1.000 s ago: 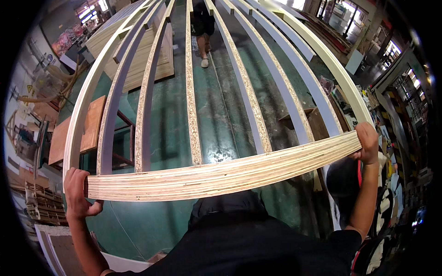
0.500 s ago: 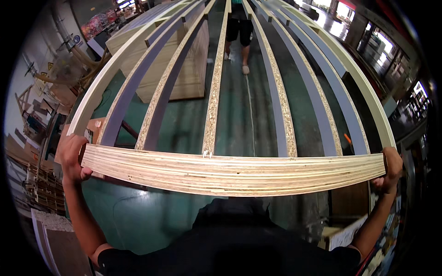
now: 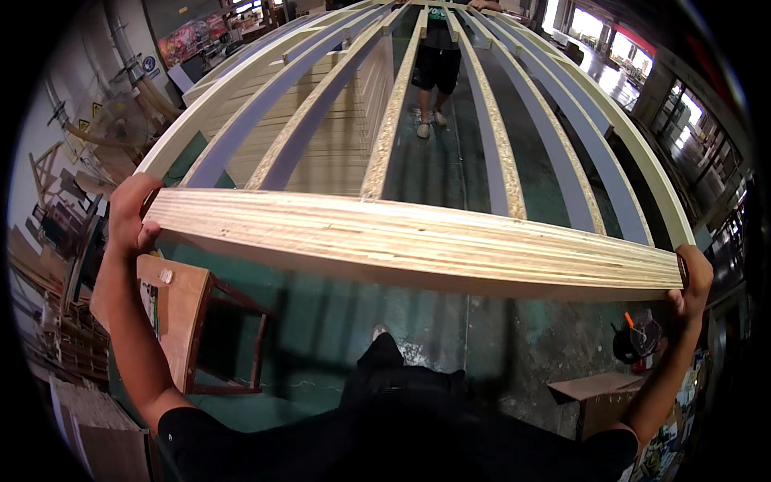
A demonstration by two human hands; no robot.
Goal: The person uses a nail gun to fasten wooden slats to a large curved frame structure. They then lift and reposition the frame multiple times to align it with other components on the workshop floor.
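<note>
A long wooden frame stretches away from me, held up above the floor. Its near end is a thick layered plywood beam (image 3: 418, 241), tilted with its left end higher than its right in the head view. My left hand (image 3: 132, 217) is closed round the beam's left end, thumb underneath. At the opposite end, my right hand (image 3: 692, 281) grips the corner in the same way. Several long slats (image 3: 393, 120) with chipboard edges and grey-blue sides run from the beam to the far end. The undersides of both corners are hidden.
A person (image 3: 438, 72) in dark shorts stands at the far end, a hand (image 3: 484, 5) on the frame. Beneath the frame's left side is a pale stack of boards (image 3: 321, 136). A wooden table (image 3: 181, 297) stands near my left arm, a brown box (image 3: 598, 394) near my right.
The beam now sits higher in view and tilts down to the right, both hands still on it. The wooden table and the far person show more fully.
</note>
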